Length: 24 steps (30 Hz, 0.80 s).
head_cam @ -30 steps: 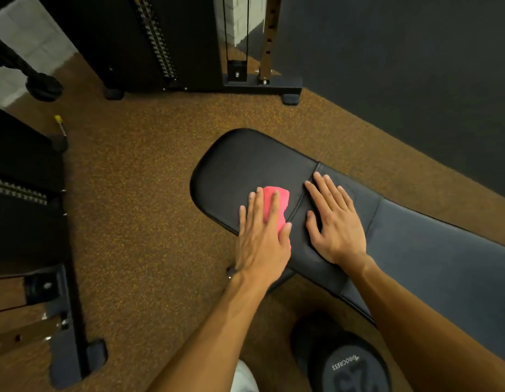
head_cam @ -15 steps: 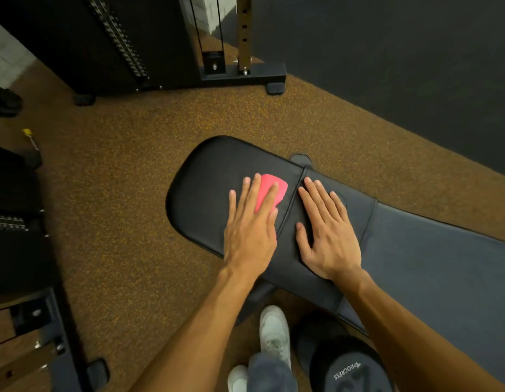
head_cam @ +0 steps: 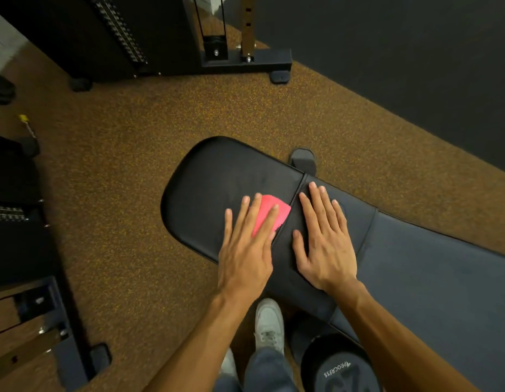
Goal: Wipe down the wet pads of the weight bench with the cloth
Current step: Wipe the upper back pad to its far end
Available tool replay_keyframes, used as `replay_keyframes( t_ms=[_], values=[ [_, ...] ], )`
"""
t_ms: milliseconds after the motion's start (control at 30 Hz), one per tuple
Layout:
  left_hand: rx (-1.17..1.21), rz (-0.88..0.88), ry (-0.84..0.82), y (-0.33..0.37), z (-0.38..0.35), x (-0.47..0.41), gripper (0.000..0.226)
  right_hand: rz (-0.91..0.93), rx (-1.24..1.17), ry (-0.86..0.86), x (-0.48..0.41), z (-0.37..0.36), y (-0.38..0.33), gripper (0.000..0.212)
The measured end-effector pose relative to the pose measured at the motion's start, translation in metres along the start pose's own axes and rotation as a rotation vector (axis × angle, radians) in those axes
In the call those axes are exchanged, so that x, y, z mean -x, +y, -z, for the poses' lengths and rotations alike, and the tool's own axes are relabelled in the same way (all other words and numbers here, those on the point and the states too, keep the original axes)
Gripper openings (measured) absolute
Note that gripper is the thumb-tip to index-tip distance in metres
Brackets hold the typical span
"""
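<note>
1. Two-handed, leaning over the weight bench (head_cam: 392, 278) from its near side, standing with a pale shoe (head_cam: 269, 321) and a jeans leg (head_cam: 269, 369) at the bottom edge, just beside a round black weight (head_cam: 339, 369) marked PROGRESS.
2. Pressing down on the pink cloth (head_cam: 269, 213) with the left hand (head_cam: 245, 250), fingers straight and slightly spread, curling round nothing. Covering the cloth's near part with palm and fingers, leaving its far edge and right corner showing.
3. Pinning that cloth flat on the rounded end pad (head_cam: 211, 188), towards the pad's right side, just left of the seam (head_cam: 298, 190) dividing it from the next pad.
4. Resting the right hand (head_cam: 326, 250) flat on the narrow middle pad (head_cam: 356, 219), just right of the seam, fingers straight and fanned, thumb pointing left, holding nothing. Lying near the left hand, apart from the cloth.
5. Looking right past the hands along the long pad (head_cam: 443, 292), running out of view at the frame's edge.
6. Looking beyond the bench across speckled brown flooring (head_cam: 132, 165), past a black bench foot (head_cam: 303, 161) peeking out behind the seam.
7. Facing, farthest off, a black cable machine (head_cam: 217, 38) with its weight stack (head_cam: 118, 29), and a dark wall (head_cam: 401, 52) on the right.
</note>
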State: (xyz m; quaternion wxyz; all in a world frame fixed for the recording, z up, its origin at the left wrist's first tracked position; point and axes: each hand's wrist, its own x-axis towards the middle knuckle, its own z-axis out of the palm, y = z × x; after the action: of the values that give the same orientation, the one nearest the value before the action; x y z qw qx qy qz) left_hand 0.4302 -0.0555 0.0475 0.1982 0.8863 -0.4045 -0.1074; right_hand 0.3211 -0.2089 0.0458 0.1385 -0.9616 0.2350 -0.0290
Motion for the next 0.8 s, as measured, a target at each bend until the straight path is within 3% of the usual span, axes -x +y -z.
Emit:
replay_keyframes(
  t_ms=[200, 400, 633, 800],
  values=[
    [-0.052, -0.035, -0.008, 0.005, 0.002, -0.020, 0.055, -0.106, -0.004, 0.027, -0.015, 0.003, 0.004, 0.064],
    [-0.012, -0.079, -0.011, 0.018, -0.011, -0.074, 0.054, -0.113, 0.017, 0.072, -0.024, 0.000, 0.005, 0.067],
    [-0.015, 0.012, 0.030, 0.006, 0.000, -0.003, 0.056, -0.130, 0.001, 0.103, -0.022, 0.000, 0.005, 0.067],
    [-0.053, -0.008, 0.025, 0.023, -0.006, -0.070, 0.058, -0.131, 0.007, 0.113, -0.024, 0.001, 0.005, 0.068]
  ],
)
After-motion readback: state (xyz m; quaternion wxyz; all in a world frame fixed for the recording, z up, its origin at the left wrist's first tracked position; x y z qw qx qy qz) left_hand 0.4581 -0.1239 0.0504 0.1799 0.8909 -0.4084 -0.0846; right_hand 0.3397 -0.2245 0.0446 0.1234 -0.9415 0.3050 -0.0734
